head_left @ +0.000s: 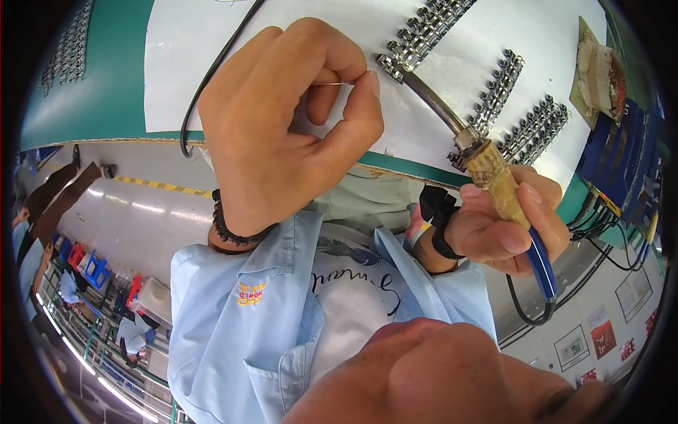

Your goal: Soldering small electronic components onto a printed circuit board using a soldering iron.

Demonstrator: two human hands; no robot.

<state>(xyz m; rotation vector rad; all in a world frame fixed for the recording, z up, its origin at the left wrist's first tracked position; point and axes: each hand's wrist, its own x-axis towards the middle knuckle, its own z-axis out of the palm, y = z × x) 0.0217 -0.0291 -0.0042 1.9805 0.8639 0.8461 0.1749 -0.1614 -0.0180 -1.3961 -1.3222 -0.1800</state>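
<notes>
My right hand is wrapped round the handle of a soldering iron, which has a worn, tape-wrapped middle and a blue end. Its metal tip reaches up and left to the near end of a row of small metal parts on a white sheet. Between thumb and forefinger my left hand pinches a thin solder wire, close to that same end. Whether the wire touches the iron's tip is hidden by my fingertips.
Two more rows of metal parts lie to the right on the sheet. More sit at the far left of the green bench. A stand with a brownish block and a blue box are at right. A black cable crosses behind my left hand.
</notes>
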